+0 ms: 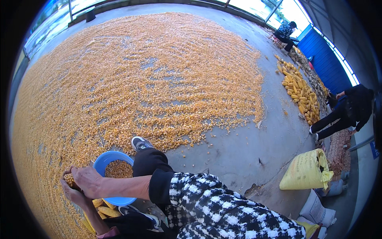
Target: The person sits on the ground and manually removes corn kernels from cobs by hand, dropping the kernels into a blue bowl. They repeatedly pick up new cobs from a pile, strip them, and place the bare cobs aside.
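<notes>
A partly visible ear of corn [69,179], with yellow kernels, is cupped in my left hand [73,194] at the lower left. My right hand [88,179] presses over the same ear from above, its fingers bent around it and hiding much of it. A small flat piece [91,163] shows just beyond the right hand; what it is I cannot tell. Beside and partly under my right forearm stands a round blue plastic basin [99,161], holding loose corn kernels [118,169]. Several yellow ears of corn [109,211] lie below the basin, near my left forearm.
Loose kernels [167,89] are spread widely over the concrete floor [226,155]. A heap of ears [298,86] lies at the right. One person [285,33] sits behind it; another [343,110] bends nearby. A yellow woven sack [301,171] and a white sack [316,207] stand closer.
</notes>
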A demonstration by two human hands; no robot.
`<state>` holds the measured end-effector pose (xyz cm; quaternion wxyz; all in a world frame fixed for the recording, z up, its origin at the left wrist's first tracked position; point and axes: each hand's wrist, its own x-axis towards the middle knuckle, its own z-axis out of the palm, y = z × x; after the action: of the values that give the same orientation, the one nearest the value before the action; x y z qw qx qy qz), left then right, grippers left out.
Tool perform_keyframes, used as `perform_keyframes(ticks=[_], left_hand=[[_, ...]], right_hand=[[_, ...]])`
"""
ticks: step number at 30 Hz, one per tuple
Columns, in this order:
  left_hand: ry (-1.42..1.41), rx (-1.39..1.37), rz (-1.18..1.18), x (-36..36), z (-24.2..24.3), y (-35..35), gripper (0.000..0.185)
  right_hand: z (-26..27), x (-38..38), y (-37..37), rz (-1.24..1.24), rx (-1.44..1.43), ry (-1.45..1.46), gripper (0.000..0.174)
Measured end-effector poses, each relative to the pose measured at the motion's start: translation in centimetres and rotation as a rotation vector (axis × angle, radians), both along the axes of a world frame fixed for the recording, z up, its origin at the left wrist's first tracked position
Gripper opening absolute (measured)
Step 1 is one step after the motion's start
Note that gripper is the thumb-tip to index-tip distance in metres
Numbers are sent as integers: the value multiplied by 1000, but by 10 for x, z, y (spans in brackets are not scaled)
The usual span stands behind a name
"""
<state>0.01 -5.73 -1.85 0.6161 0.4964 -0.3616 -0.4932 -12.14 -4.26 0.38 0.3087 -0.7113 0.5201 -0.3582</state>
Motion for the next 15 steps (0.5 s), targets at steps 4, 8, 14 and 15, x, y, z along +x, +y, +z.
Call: perform_keyframes(ticks=[4,8,14,15], left_hand=[[-164,-28,119,-1,-1,1,42],[-143,1,273,5,-7,2,40],[-694,-166,150,10,-15,9,49],[-600,-147,124,7,-15,9,49]], right_hand=[[2,-3,0,48,116,-14,51],[14,-18,-1,115,135,-100,55],[28,-46,-6,254,484,-416,42],[27,-46,-8,236,475,-360,41]])
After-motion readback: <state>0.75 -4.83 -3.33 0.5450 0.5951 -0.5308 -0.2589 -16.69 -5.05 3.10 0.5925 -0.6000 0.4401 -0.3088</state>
